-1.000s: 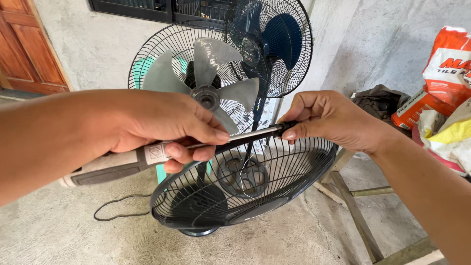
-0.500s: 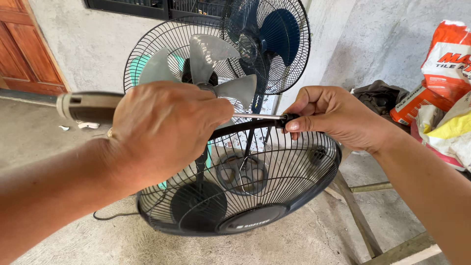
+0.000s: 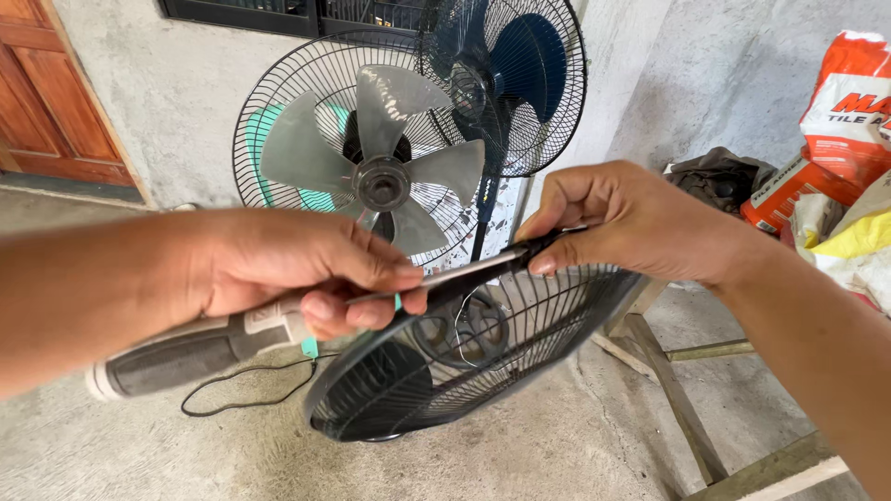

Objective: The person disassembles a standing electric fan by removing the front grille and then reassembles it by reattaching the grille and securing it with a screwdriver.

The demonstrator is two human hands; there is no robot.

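Head view: your left hand (image 3: 297,274) grips a grey-handled screwdriver (image 3: 200,348), its shaft tip at the black fan guard's (image 3: 483,362) rim, which your right hand (image 3: 626,223) pinches, before the grey-bladed fan (image 3: 380,181).

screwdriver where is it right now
In the head view, the screwdriver lies centre-left in the left hand, its tip at the black fan guard rim beside the right hand.

Two bare forearms are seen, one entering from each side of the view. No sleeves are worn as far as the arms are shown. The left hand (image 3: 297,274) and the right hand (image 3: 622,218) are ungloved, with short nails.
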